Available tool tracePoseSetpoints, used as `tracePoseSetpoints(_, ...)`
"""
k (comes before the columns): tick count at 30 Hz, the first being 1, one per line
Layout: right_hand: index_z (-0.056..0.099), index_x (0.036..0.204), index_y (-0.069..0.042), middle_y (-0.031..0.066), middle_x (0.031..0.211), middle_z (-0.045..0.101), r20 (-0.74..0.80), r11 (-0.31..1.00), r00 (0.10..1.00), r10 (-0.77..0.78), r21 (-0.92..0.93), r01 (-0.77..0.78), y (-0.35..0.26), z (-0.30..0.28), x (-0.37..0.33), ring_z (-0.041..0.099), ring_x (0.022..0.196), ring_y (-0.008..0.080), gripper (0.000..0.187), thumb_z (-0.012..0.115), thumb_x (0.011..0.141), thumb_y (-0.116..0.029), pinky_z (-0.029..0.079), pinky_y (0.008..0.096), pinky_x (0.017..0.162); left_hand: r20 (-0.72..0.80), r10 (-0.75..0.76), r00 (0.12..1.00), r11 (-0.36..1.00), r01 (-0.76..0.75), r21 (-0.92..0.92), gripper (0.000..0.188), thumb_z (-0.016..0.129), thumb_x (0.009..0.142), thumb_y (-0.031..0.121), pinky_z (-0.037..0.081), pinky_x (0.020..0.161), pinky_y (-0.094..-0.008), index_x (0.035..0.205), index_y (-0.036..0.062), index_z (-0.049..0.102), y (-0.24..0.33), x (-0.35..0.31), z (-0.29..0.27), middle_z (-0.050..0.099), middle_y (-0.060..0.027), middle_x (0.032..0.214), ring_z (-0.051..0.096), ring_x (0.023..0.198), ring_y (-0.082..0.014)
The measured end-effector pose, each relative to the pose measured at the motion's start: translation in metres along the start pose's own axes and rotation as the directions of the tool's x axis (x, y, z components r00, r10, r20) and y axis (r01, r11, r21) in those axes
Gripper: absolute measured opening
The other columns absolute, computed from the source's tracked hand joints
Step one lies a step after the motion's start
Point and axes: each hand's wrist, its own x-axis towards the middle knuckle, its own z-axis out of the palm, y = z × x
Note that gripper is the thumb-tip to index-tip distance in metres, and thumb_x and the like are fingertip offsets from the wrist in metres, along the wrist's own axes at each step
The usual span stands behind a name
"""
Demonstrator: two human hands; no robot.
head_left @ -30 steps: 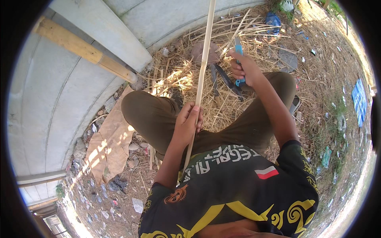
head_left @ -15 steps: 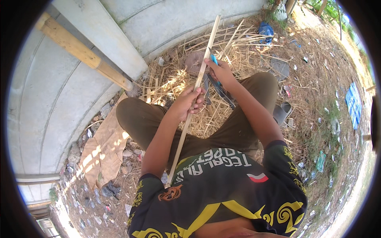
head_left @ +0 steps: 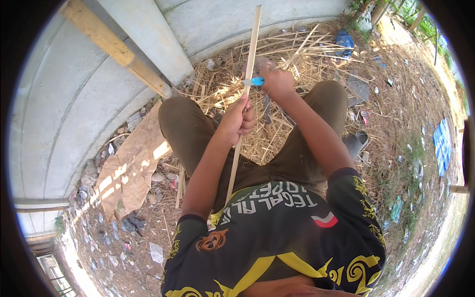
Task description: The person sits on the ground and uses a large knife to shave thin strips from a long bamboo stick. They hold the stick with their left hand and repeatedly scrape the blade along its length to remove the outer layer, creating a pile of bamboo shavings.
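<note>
My left hand (head_left: 238, 120) is closed around a long, pale bamboo strip (head_left: 254, 39). The strip slants from my lap, past my knees, up toward the wall. My right hand (head_left: 278, 82) grips a utility knife (head_left: 257, 81) with a light blue handle. Its blade lies across the strip, just above my left hand, and seems to touch it. Between my legs, partly hidden, a dark-bladed tool (head_left: 267, 113) rests on the shavings.
Bamboo shavings and slivers (head_left: 304, 52) cover the ground ahead. A concrete wall (head_left: 222, 22) with a bamboo pole (head_left: 116, 49) rises at the left. Flattened brown cardboard (head_left: 126, 178) lies left, a blue plastic bag (head_left: 344, 42) far right, a grey sandal (head_left: 355, 143) by my right leg.
The knife has turned from lying along the strip to lying across it, and has come nearer my left hand. The strip stands slightly more upright.
</note>
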Motion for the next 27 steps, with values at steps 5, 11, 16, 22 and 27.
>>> tracePoseSetpoints(5,0.06,0.075,-0.009,0.0077,0.061,0.063,-0.22,0.993,0.969,-0.117,-0.05,0.108,-0.001,0.007,0.021,0.064,0.051,0.0257,0.005,0.062,0.078,-0.012,0.052,0.0376,0.048,0.03,0.025,0.999,1.0,-0.025,-0.005,0.035,0.036,0.109,0.044,0.014,0.035,-0.0228,0.087,0.0182,0.041,0.01,-0.004,0.002,0.023,0.0069,0.058,0.018,0.043,-0.0048)
tracePoseSetpoints(11,0.062,0.079,-0.01,0.0104,0.067,0.067,-0.038,0.976,0.985,0.17,-0.131,-0.174,0.018,0.0,0.045,0.069,0.061,0.0319,0.008,0.059,0.082,-0.016,0.053,0.0427,0.053,0.022,0.019,1.0,1.0,-0.02,0.014,0.035,0.036,0.109,0.044,0.014,0.034,-0.0228,0.086,0.0175,0.04,0.002,-0.009,0.01,0.023,0.0068,0.058,0.018,0.042,-0.0046)
tracePoseSetpoints(16,0.07,0.086,-0.006,0.0156,0.083,0.073,0.039,0.845,0.856,0.515,-0.19,-0.5,0.059,-0.028,0.084,0.074,0.078,0.031,0.016,0.057,0.091,-0.014,0.058,0.0418,0.064,0.062,-0.061,0.996,0.997,0.058,0.043,0.035,0.037,0.109,0.043,0.014,0.034,-0.0232,0.086,0.0169,0.04,-0.011,-0.021,0.019,0.024,0.0059,0.057,0.02,0.041,-0.0048)
tracePoseSetpoints(22,0.075,0.103,-0.005,0.0182,0.103,0.074,-0.003,0.506,0.512,0.859,-0.142,-0.851,0.199,-0.08,0.086,0.073,0.098,0.0354,0.025,0.06,0.091,-0.022,0.058,0.0437,0.08,0.238,-0.303,0.923,0.953,0.292,0.081,0.039,0.038,0.108,0.046,0.016,0.034,-0.0221,0.085,0.0153,0.038,-0.039,-0.044,0.024,0.025,0.0052,0.059,0.023,0.044,-0.0046)
tracePoseSetpoints(27,0.074,0.097,-0.008,0.0186,0.092,0.073,0.059,0.678,0.684,0.727,-0.227,-0.7,0.189,-0.079,0.057,0.072,0.087,0.0383,0.024,0.062,0.088,-0.027,0.057,0.0466,0.076,0.06,-0.198,0.978,0.978,0.201,-0.056,0.041,0.037,0.108,0.048,0.026,0.034,-0.0197,0.085,0.0141,0.04,-0.024,-0.024,0.014,0.031,0.004,0.063,0.029,0.047,-0.0058)
